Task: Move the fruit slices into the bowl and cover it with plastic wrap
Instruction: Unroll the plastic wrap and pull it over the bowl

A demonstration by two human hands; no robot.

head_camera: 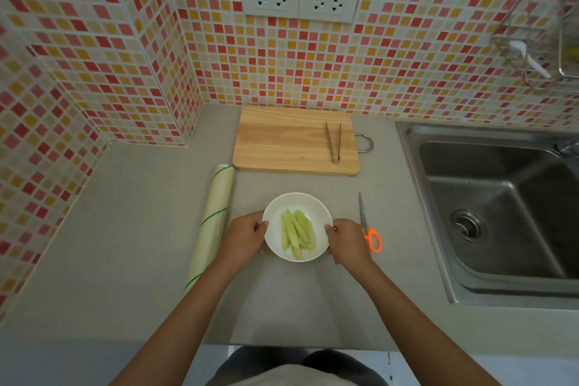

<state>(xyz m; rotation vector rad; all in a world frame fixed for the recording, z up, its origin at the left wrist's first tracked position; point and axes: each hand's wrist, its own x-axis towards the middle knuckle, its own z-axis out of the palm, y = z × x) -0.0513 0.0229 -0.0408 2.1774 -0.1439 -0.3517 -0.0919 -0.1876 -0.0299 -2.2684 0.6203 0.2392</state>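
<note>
A white bowl (308, 205) stands on the grey counter and holds several pale green fruit slices (297, 233). My left hand (244, 236) grips the bowl's left rim, thumb on top. My right hand (346, 240) grips the right rim the same way. A roll of plastic wrap (213, 222) with green stripes lies lengthwise just left of my left hand. I cannot tell whether any film lies over the bowl.
A wooden cutting board (288, 141) sits behind the bowl with metal tongs (333, 142) on its right part. Orange-handled scissors (368, 226) lie right of my right hand. A steel sink (501, 213) fills the right side. Tiled walls close the back and left.
</note>
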